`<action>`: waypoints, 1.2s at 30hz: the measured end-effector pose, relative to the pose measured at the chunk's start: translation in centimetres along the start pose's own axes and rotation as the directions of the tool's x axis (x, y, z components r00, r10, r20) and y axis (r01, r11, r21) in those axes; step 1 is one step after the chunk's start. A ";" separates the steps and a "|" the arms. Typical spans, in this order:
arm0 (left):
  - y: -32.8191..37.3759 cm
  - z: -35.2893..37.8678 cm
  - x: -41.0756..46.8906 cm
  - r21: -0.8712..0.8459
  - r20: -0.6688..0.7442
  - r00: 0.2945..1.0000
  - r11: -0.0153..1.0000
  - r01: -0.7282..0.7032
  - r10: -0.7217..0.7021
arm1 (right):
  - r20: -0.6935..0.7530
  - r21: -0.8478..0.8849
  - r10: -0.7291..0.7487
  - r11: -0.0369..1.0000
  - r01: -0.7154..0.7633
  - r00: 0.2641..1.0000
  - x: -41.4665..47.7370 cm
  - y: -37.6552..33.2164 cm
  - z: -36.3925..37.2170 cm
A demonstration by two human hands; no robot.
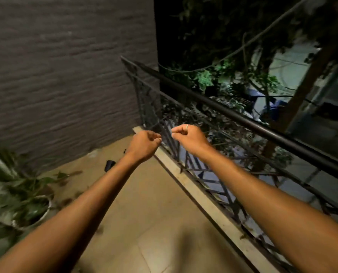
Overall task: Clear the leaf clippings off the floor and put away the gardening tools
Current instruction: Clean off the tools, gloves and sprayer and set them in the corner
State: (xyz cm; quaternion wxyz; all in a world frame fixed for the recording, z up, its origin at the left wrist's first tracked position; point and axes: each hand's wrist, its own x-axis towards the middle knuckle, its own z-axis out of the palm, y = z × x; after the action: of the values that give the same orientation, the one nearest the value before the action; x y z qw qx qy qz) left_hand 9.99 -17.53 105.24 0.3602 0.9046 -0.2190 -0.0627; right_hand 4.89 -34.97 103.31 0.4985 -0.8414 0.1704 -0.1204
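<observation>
Both my arms reach forward over the balcony floor toward the railing. My left hand has its fingers curled into a fist, and nothing shows in it. My right hand, a ring on one finger, is curled the same way in front of the railing bars, with nothing visible in its grip. Leaf clippings lie scattered on the tan tiled floor at the left. A small dark object lies on the floor near the wall; I cannot tell what it is.
A black metal railing on a low concrete curb runs diagonally along the right. A white pot with a green plant stands at the left. A grey textured wall closes the far end. Trees and a street lie below.
</observation>
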 end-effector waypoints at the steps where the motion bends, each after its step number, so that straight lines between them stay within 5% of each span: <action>1: -1.9 -1.7 -0.1 -0.003 -0.022 0.999 1.000 0.029 -0.029 | 0.031 -0.006 -0.018 1.000 0.018 0.999 0.7 -1.2 2.5; 15: -18.6 -12.4 3.2 -0.104 -0.194 0.926 0.945 0.309 -0.324 | 0.354 -0.032 -0.138 0.987 0.159 0.925 11.6 -7.9 23.9; 25: -23.7 -13.4 19.9 -0.048 -0.200 0.906 0.927 0.371 -0.373 | 0.474 0.029 -0.110 0.994 0.109 0.874 29.4 -8.2 29.8; 36: -34.5 -17.2 36.6 -0.171 -0.210 0.816 0.842 0.512 -0.539 | 0.650 -0.072 -0.080 0.983 0.166 0.755 47.7 -10.2 39.7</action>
State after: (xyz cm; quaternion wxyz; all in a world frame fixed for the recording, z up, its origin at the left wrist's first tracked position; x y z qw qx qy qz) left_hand 59.60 -0.71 96.04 0.4013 0.9097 0.0900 -0.0571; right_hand 64.93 -18.14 95.01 0.4637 -0.8704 -0.0595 0.1544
